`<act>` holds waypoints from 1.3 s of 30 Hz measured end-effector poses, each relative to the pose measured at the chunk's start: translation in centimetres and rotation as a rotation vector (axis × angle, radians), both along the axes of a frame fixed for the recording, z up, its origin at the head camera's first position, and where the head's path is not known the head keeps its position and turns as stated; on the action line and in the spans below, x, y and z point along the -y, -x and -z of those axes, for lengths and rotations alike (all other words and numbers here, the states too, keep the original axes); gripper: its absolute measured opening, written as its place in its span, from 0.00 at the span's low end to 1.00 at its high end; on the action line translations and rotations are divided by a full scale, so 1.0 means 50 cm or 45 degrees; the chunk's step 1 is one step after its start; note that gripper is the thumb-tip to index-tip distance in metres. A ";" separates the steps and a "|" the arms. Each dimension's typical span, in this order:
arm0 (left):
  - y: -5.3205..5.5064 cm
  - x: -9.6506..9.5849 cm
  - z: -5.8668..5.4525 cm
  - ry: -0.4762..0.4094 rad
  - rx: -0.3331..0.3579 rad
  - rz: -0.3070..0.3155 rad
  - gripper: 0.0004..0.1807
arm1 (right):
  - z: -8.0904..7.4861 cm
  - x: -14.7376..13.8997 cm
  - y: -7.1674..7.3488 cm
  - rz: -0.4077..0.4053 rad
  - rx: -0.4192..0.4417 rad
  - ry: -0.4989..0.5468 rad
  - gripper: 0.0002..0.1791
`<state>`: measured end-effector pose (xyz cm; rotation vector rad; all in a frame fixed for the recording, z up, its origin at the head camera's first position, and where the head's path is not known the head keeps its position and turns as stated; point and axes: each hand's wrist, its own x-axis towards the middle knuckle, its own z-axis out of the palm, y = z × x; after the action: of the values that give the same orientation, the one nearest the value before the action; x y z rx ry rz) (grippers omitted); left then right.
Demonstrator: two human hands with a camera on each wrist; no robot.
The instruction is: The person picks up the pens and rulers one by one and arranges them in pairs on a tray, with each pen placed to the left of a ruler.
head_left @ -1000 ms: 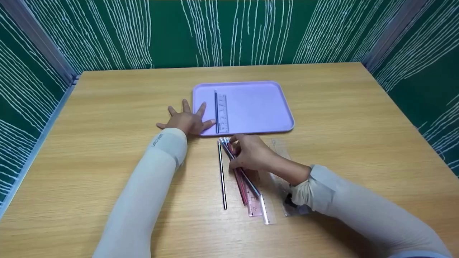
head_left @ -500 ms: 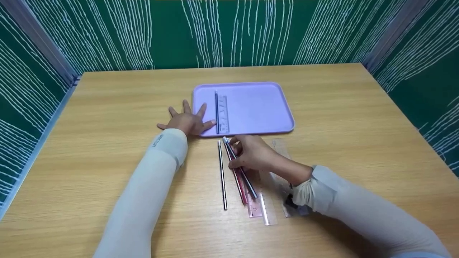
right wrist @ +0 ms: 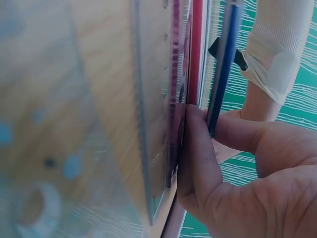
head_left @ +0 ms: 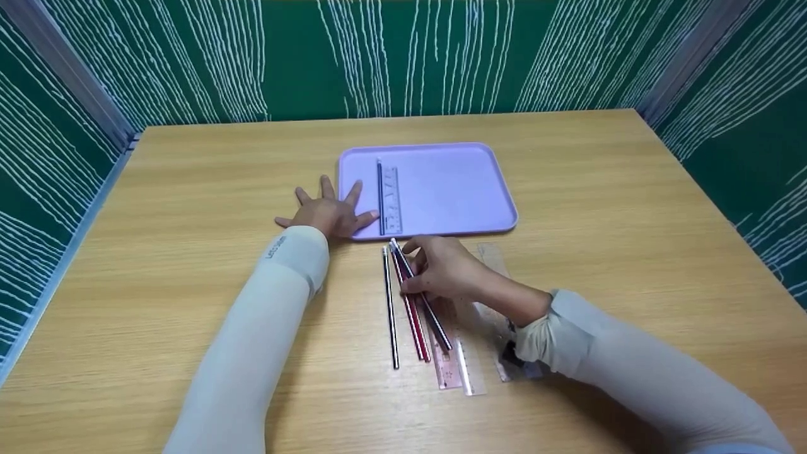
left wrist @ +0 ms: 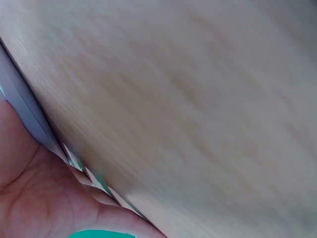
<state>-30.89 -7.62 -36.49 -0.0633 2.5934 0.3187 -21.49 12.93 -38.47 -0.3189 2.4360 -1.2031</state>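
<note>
My left hand lies with its fingers spread over the left rim of a purple tray, the thumb reaching inside. Near that thumb, a dark pencil and a clear ruler lie side by side in the tray. In front of the tray, my right hand pinches a blue pencil between thumb and fingers. Red pencils lie just left of it, partly covered by the hand. Beneath are a pink ruler and a clear ruler.
A dark striped pencil lies apart on the left of the group. A wider clear ruler lies partly under my right forearm. The wooden table meets green walls with white streaks at its back and sides.
The blue pencil's lower end has swung slightly left. Red pencils have shifted and show more separately, and the pink ruler has slid a little toward me. My left hand stays put.
</note>
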 end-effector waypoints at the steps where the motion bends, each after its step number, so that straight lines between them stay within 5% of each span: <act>1: 0.000 0.000 0.001 0.002 -0.003 0.003 0.45 | -0.001 0.000 0.000 0.001 0.000 -0.002 0.36; 10: -0.001 0.002 0.002 0.001 -0.022 0.001 0.45 | -0.004 -0.003 0.000 0.021 -0.040 0.000 0.32; 22: 0.002 0.001 0.000 0.006 -0.008 0.015 0.45 | -0.005 -0.013 0.006 0.094 0.324 0.388 0.28; 32: 0.005 -0.001 -0.004 -0.007 -0.006 -0.010 0.45 | -0.011 -0.036 0.030 0.098 0.438 0.533 0.26; 39: 0.002 0.001 0.000 -0.021 -0.014 -0.006 0.45 | -0.011 -0.050 0.038 0.056 0.514 0.678 0.34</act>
<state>-30.97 -7.67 -36.46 -0.0618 2.6014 0.3433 -23.39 15.43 -37.95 -0.1478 1.7671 -1.7357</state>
